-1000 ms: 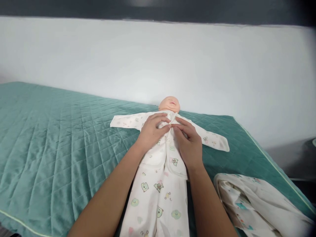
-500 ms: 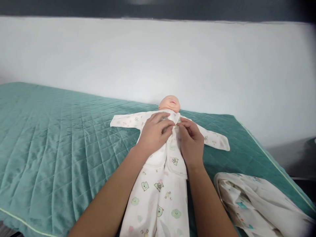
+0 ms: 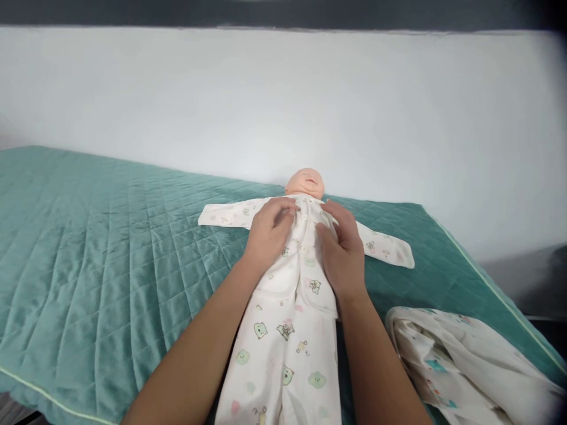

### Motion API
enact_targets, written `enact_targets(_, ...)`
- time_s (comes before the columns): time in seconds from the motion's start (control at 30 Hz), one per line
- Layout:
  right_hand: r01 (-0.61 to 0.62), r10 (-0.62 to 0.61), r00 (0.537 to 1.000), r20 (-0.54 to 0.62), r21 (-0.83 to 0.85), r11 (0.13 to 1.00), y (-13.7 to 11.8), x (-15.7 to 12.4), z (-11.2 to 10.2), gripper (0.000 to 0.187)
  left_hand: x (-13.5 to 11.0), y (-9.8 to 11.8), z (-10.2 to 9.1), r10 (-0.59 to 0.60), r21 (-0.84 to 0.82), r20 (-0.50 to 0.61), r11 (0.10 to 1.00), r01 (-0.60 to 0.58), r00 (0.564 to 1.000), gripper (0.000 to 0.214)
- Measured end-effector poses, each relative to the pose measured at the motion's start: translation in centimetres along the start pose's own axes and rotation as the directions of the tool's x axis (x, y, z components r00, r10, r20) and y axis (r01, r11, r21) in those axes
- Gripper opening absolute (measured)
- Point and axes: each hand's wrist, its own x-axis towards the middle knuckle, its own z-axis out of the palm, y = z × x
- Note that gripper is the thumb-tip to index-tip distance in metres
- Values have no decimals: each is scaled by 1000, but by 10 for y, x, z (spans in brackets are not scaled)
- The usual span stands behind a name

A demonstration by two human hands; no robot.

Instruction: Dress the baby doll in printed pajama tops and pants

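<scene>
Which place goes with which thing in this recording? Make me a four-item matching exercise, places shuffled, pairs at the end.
Things
1. Left hand
2. Bunched cloth
3. Doll's head
4. Right hand

Places
A. Just beyond the collar of the jacket
B. At the jacket's chest, on the picture's right side of the buttons
C. On the quilt, at the picture's lower right
D. At the jacket's chest, on the picture's left side of the buttons

Pairs: 1-D, 2-C, 3-A, 4-B

a quilted green cover (image 3: 128, 260) suggests a bedroom.
</scene>
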Motion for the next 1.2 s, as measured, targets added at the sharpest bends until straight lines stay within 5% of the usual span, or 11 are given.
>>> enact_targets(0.13,40,-36,997,64,-67,997,-3,0,0,28,1,-2,1,11,31,50,999,-13,999,24)
enact_targets(0.3,-34,34,999,-18,-10,999,-6,0,-2,12,-2,2,-3,-21,27,79,999,19,997,21)
enact_targets(0.4,-46,45,999,-18,-24,999,-10,-1,-5,15,-8,10,-13,-36,43,188,999,28,982,19)
enact_targets(0.67,-87,89,991,100,-21,996,-15,-2,-8,35,-10,20,-36,-93,56,522,996,74,848,5)
enact_targets(1.2,-41,46,989,144,-38,998,-12,-1,-7,36,-7,11,-35,-13,30,534,1000,-3,845,11)
